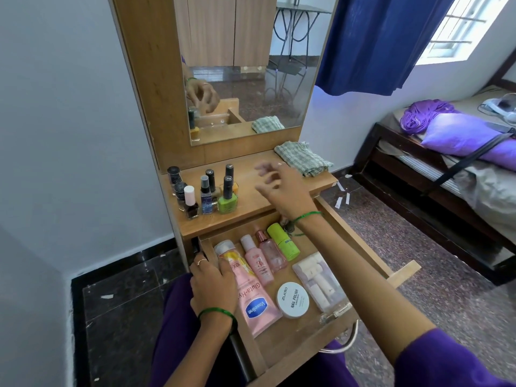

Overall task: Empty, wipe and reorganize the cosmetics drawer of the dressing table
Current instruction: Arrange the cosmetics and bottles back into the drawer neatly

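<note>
A pale-walled bedroom with dark speckled floor tiles holds a narrow wooden dressing table (251, 202) with a tall mirror (245, 79); a bed with purple bedding (460, 135) stands to the right under a blue curtain (377, 43). On the tabletop a cluster of small nail polish bottles (206, 191) stands at the left, among them a bright green one (227, 201), and a folded green-and-white checked cloth (303, 159) lies at the back right corner.

Below the top, the wooden cosmetics drawer (360, 241) is pulled out towards the person. Lying in it are a pink Vaseline lotion tube (255, 305), a clear bottle with yellow contents (230, 254), two slim pink bottles (264, 259), a lime-green stick container (283, 241), a round white tub of nail polish remover wipes (292, 300) and a clear plastic case of pale rolls (321, 280).

The left hand (213, 286) rests on the drawer's left wall, fingers curled over its edge beside the yellow bottle. The right hand (282, 188) hovers above the tabletop, fingers spread and loose; they are blurred, but seem to hold nothing. Green bangles circle both wrists.
</note>
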A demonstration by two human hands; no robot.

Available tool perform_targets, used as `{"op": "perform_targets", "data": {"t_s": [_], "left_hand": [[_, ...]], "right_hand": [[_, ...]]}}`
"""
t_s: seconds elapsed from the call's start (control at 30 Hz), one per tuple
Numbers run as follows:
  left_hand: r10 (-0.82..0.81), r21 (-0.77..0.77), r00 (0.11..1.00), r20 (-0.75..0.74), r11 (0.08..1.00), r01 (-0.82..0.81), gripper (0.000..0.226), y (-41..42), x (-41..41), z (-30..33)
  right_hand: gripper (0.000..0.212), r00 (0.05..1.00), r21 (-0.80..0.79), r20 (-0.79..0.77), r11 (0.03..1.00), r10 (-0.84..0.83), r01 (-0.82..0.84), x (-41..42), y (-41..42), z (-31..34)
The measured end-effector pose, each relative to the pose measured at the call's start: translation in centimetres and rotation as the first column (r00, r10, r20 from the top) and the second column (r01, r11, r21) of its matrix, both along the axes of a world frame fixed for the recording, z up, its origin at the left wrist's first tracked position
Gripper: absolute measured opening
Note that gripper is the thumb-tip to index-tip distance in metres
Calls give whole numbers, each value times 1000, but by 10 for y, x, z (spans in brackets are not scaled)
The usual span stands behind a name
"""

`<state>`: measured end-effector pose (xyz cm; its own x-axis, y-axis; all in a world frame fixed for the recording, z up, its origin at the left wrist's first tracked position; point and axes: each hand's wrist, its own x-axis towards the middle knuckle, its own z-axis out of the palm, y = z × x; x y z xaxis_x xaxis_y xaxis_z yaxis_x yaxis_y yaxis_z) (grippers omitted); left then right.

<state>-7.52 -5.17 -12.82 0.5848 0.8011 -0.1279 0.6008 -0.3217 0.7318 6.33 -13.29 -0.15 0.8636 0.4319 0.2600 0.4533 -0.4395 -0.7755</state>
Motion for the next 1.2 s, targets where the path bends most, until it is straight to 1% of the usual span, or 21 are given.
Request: {"op": "perform_targets", "data": {"t_s": [0.1, 0.17, 0.23, 0.3, 0.43, 0.6, 0.7, 0.8, 0.97, 1.1, 1.2], "left_hand": [[-1, -2, 1000, 9, 1000, 1, 41, -1, -1, 1], [-6, -5, 1000, 17, 1000, 6, 41, -1, -1, 2], [-11, 5, 1000, 10, 1000, 11, 42, -2, -1, 3], [-9, 12, 1000, 7, 1000, 9, 43, -1, -1, 2], [-3, -2, 999, 35, 1000, 3, 44, -1, -1, 0], [2, -4, 999, 40, 1000, -2, 42, 0, 0, -1], [6, -12, 999, 45, 1000, -6, 41, 0, 0, -1], [9, -14, 998, 57, 1000, -8, 40, 0, -1, -2], [1, -25, 998, 64, 1000, 1, 40, 0, -1, -1], [-2, -27, 998, 63, 1000, 3, 39, 0, -2, 1], [2, -34, 997, 75, 999, 1, 40, 0, -1, 0]], "right_hand": [[46, 970, -174, 100, 964, 222, -203, 2, 19, 18], [47, 948, -286, 113, 924, 297, -255, 8, 30, 23], [41, 945, -356, 105, 899, 309, -254, 15, 39, 25], [30, 948, -377, 112, 895, 299, -237, 19, 45, 25], [17, 959, -298, 104, 928, 265, -224, 23, 47, 22], [15, 972, -165, 116, 969, 206, -186, 33, 19, 20], [16, 977, -151, 107, 974, 186, -169, 34, -15, 27], [15, 980, -209, 91, 966, 177, -155, 34, -54, 28], [15, 994, -408, 46, 910, 102, -75, 39, -102, 2], [20, 999, -477, -17, 878, 34, -38, 41, -113, -27], [17, 1000, -535, -18, 845, 15, -22, 44, -111, -43]]}}
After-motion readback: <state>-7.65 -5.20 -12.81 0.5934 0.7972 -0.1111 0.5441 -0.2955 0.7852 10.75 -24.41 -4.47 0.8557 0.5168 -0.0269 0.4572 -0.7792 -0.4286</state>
